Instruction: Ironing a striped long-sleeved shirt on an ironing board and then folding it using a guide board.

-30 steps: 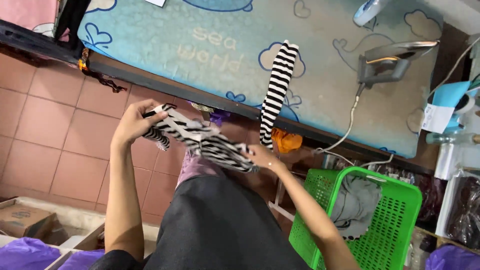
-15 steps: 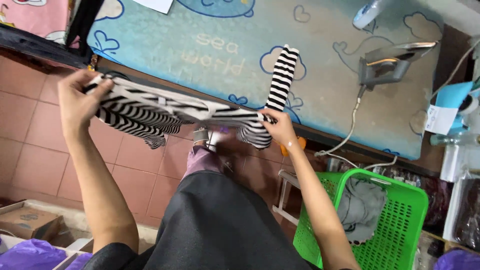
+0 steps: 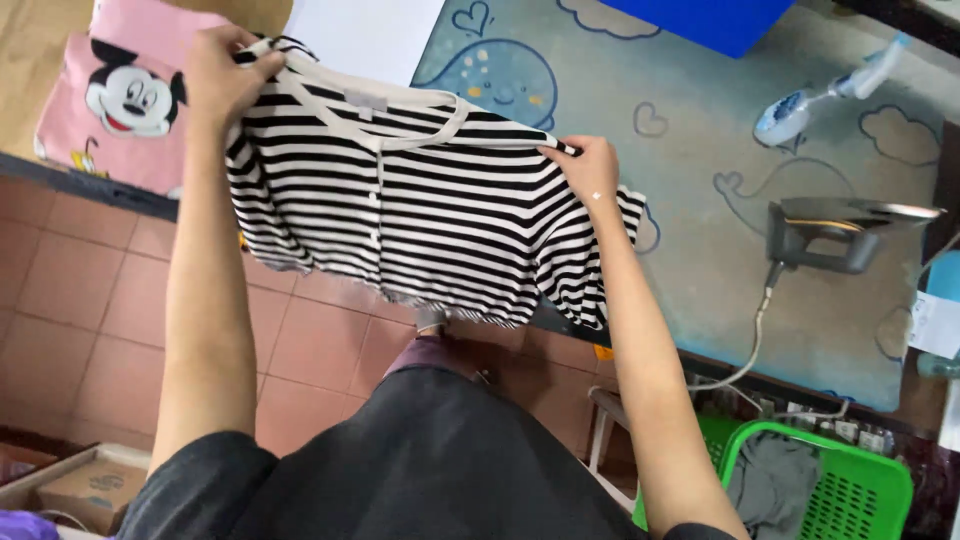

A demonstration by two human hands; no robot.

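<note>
Striped top (image 3: 430, 215) up in the air now, held spread between both hands above the edge of the surface (image 3: 700, 180) – black & white stripes, white neckline, button row down the front. Left hand (image 3: 222, 75) pinching the left shoulder, grip clamped tight on the fabric, fingers curled over the neckline edge. Right hand (image 3: 588, 168) closed on the other shoulder, thumb & fingers together on the cloth. Hem hanging free over the red tiled floor (image 3: 70, 290), one sleeve drooping just below the right wrist.

Under & behind the top: padded surface w/ pale blue cartoon cover, whale print showing near the collar. White sheet (image 3: 365, 35) lying at the top edge, pink cartoon cushion (image 3: 120, 105) off to the left. Iron (image 3: 835, 235) sitting well right of the hands, cord (image 3: 745, 350) trailing down off the surface edge. Handheld steamer (image 3: 830, 90) further up right – blue box (image 3: 710, 20) at the top. Green basket (image 3: 850, 490) on the floor lower right, grey cloth (image 3: 775, 480) inside. Cardboard box (image 3: 90, 490) at lower left.
</note>
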